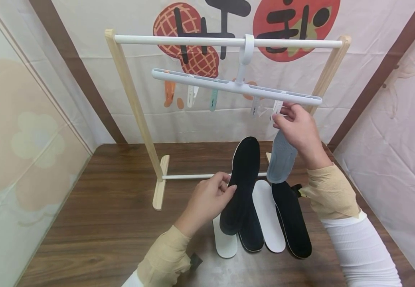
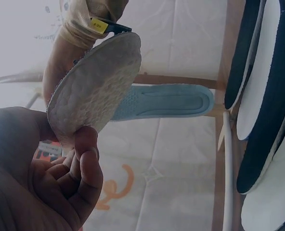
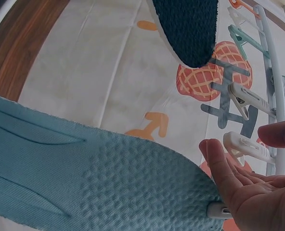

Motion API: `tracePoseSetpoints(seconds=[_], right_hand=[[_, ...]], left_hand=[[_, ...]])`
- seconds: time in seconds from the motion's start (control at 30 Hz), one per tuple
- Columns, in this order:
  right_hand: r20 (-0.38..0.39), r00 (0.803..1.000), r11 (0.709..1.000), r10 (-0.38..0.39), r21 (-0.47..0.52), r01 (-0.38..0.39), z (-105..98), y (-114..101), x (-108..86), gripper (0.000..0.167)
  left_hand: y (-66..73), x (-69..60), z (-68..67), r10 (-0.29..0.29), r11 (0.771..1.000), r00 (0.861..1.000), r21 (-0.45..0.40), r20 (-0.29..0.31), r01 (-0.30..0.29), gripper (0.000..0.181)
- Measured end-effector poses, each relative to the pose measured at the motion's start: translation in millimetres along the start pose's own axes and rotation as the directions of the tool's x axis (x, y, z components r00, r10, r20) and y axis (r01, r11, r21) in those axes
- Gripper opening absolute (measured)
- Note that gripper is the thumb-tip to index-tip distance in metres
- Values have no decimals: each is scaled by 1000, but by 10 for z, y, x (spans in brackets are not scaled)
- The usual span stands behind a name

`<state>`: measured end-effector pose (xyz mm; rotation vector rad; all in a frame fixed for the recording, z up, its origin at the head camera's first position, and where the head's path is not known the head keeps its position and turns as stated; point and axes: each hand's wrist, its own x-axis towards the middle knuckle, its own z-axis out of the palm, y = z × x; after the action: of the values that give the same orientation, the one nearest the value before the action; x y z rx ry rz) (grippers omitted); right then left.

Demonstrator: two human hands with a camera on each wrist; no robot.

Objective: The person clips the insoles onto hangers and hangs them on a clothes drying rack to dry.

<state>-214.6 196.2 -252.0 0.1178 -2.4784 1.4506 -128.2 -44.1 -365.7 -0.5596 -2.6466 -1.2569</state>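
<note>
My left hand [image 1: 207,201] pinches a black insole [image 1: 245,175] by its edge, between thumb and fingers, and holds it above the table. Its pale dimpled underside [image 2: 101,82] faces the left wrist camera. My right hand [image 1: 299,125] is at the right end of the hanger [image 1: 229,85], beside a white clip [image 3: 248,147]; thumb and fingers are apart there. Below that hand hangs a blue-grey insole [image 1: 282,157]. Another clip [image 3: 218,210] meets the upper end of this insole, partly hidden by my right hand.
A wooden stand [image 1: 132,99] carries a white rod [image 1: 193,40], from which the hanger hangs, tilted down to the right. Orange [image 1: 169,93], white [image 1: 191,95] and teal [image 1: 213,99] clips dangle at its left. Several insoles, including a white one [image 1: 268,217], lie on the wooden table [image 1: 103,223].
</note>
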Motion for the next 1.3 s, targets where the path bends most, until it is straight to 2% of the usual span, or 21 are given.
tracePoseSetpoints(seconds=[0.1, 0.33, 0.6, 0.73, 1.03, 1.17, 1.3], right_hand=[[-2, 1000, 1000, 0, 7, 0, 14, 7, 13, 58], [2, 1000, 995, -2, 98, 2, 40, 13, 39, 53], [18, 999, 986, 42, 161, -44, 55, 43, 83, 54], [19, 999, 980, 41, 193, -44, 71, 61, 117, 52], [8, 1000, 965, 18, 261, -19, 103, 69, 161, 43], [18, 1000, 968, 25, 251, -28, 86, 69, 145, 45], [30, 999, 946, 22, 323, -31, 76, 77, 145, 42]], left_hand=[[18, 12, 1, 9, 1000, 1000, -6, 2, -9, 24], [72, 35, -3, 8, 1000, 1000, -7, 14, -8, 24], [107, 65, -3, -13, 1000, 999, -5, 29, 13, 24], [108, 84, -7, -16, 1000, 999, -9, 33, 17, 24], [108, 136, 8, -3, 1000, 999, -7, 33, 3, 25], [116, 152, 12, 14, 1000, 1000, -16, 24, -13, 24], [129, 170, 8, 25, 999, 999, -27, 22, -24, 24]])
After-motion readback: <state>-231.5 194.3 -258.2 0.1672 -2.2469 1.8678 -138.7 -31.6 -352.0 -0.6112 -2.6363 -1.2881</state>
